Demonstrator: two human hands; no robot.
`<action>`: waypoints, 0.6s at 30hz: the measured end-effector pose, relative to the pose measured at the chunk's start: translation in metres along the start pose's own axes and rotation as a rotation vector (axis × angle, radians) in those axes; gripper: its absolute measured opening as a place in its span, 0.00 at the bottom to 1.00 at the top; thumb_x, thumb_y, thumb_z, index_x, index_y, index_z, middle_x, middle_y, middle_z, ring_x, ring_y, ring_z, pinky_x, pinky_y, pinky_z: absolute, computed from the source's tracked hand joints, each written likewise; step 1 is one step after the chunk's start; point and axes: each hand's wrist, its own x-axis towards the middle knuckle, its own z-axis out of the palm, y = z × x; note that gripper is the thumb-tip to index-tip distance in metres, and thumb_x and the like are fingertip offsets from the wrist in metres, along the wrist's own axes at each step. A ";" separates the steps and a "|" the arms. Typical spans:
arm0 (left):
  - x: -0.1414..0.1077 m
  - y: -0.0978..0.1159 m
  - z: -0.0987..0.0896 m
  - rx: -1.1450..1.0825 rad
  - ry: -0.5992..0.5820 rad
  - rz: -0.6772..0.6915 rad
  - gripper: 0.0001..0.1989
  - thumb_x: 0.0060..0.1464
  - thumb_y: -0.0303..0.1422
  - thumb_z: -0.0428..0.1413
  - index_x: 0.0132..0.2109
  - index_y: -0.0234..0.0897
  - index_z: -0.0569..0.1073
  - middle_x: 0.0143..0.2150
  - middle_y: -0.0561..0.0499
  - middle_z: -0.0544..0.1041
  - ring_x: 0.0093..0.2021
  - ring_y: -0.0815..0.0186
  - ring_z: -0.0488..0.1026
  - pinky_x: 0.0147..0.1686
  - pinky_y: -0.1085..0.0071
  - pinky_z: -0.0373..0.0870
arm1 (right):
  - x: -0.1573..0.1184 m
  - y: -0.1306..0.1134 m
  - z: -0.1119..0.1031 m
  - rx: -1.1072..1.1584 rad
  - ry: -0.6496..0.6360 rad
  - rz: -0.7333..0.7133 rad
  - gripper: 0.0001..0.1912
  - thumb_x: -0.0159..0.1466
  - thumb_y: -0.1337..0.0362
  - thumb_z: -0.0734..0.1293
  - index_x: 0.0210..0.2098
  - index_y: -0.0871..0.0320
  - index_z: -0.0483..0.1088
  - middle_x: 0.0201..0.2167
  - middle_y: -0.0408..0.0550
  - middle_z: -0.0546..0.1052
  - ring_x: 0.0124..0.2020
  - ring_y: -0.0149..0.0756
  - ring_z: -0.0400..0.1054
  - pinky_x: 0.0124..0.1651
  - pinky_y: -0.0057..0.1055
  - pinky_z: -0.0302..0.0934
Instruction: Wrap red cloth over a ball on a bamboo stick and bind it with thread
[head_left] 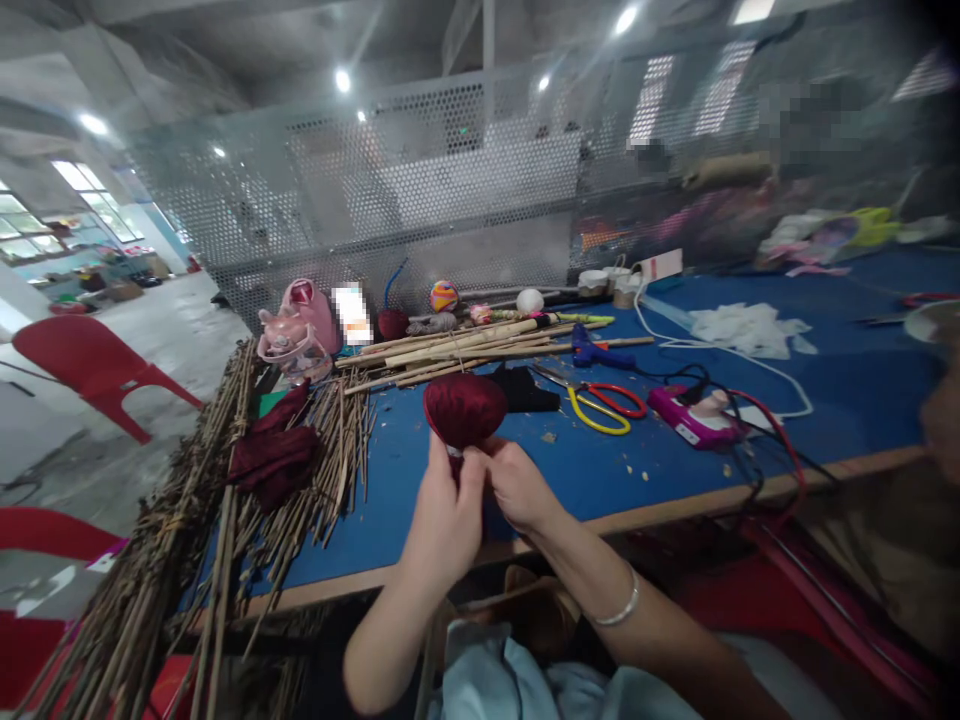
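A dark red cloth-covered ball (465,408) is held up over the front part of the blue table. My left hand (452,500) has its fingers closed round the gathered cloth under the ball. Close beside it, my right hand (517,484) pinches the same gathered base from the right. The fingertips of both hands meet there, and what lies between them is partly hidden. Behind the ball is a piece of black cloth (529,390). More dark red cloth (276,455) lies on thin sticks to the left.
Scissors (600,405), a blue glue gun (600,352) and a purple power strip (694,418) with cables lie to the right on the blue table (585,480). Bundled sticks (180,500) overhang the left edge. Long pale sticks (465,343) lie behind. A perforated metal screen (420,190) stands at the back.
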 end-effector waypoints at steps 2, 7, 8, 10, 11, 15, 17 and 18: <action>-0.003 -0.002 0.010 0.035 -0.076 -0.022 0.18 0.58 0.38 0.45 0.52 0.34 0.63 0.45 0.44 0.73 0.42 0.64 0.70 0.43 0.69 0.64 | -0.001 -0.005 -0.002 -0.072 -0.030 -0.033 0.15 0.57 0.54 0.64 0.35 0.59 0.71 0.18 0.40 0.67 0.22 0.29 0.58 0.26 0.26 0.53; 0.003 -0.018 -0.002 0.161 -0.016 -0.065 0.12 0.58 0.39 0.45 0.39 0.36 0.65 0.30 0.51 0.71 0.30 0.67 0.67 0.33 0.72 0.62 | -0.015 -0.042 -0.023 -0.435 -0.067 0.055 0.14 0.55 0.55 0.66 0.23 0.60 0.66 0.15 0.37 0.59 0.18 0.24 0.49 0.20 0.24 0.44; 0.004 -0.018 -0.006 0.160 -0.017 -0.048 0.12 0.58 0.40 0.44 0.39 0.36 0.65 0.30 0.52 0.71 0.31 0.67 0.66 0.34 0.72 0.62 | -0.019 -0.050 -0.025 -0.478 -0.054 0.057 0.16 0.55 0.55 0.66 0.19 0.60 0.62 0.14 0.36 0.56 0.17 0.23 0.46 0.19 0.23 0.41; 0.004 -0.015 -0.010 0.128 -0.037 -0.007 0.12 0.58 0.39 0.44 0.38 0.36 0.66 0.31 0.51 0.70 0.32 0.67 0.65 0.35 0.72 0.61 | -0.026 -0.062 -0.024 -0.476 -0.016 0.012 0.22 0.55 0.54 0.66 0.15 0.58 0.54 0.13 0.35 0.50 0.17 0.22 0.42 0.19 0.24 0.38; 0.003 -0.012 -0.011 0.101 -0.044 0.002 0.13 0.58 0.39 0.44 0.38 0.36 0.67 0.31 0.52 0.69 0.32 0.67 0.65 0.35 0.73 0.61 | -0.029 -0.064 -0.022 -0.436 0.011 -0.019 0.23 0.55 0.54 0.66 0.14 0.58 0.52 0.13 0.35 0.49 0.17 0.22 0.41 0.18 0.24 0.38; -0.005 -0.001 -0.013 -0.061 -0.046 -0.040 0.14 0.59 0.41 0.43 0.37 0.36 0.67 0.29 0.54 0.66 0.30 0.70 0.62 0.32 0.75 0.60 | -0.023 -0.045 -0.015 -0.162 0.061 0.032 0.22 0.54 0.56 0.66 0.14 0.57 0.50 0.10 0.33 0.50 0.14 0.21 0.40 0.16 0.23 0.36; -0.010 0.004 -0.017 -0.159 -0.128 -0.096 0.15 0.58 0.43 0.44 0.37 0.36 0.67 0.27 0.55 0.65 0.27 0.71 0.60 0.29 0.75 0.60 | -0.013 -0.029 -0.019 -0.036 0.004 0.139 0.21 0.51 0.57 0.67 0.14 0.57 0.52 0.08 0.32 0.49 0.12 0.20 0.39 0.15 0.23 0.34; -0.012 0.006 -0.020 -0.196 -0.194 -0.121 0.16 0.58 0.43 0.44 0.37 0.36 0.67 0.26 0.55 0.65 0.26 0.71 0.60 0.28 0.76 0.60 | -0.006 -0.024 -0.023 0.006 -0.022 0.168 0.20 0.49 0.57 0.68 0.13 0.57 0.53 0.07 0.32 0.49 0.11 0.20 0.39 0.14 0.23 0.35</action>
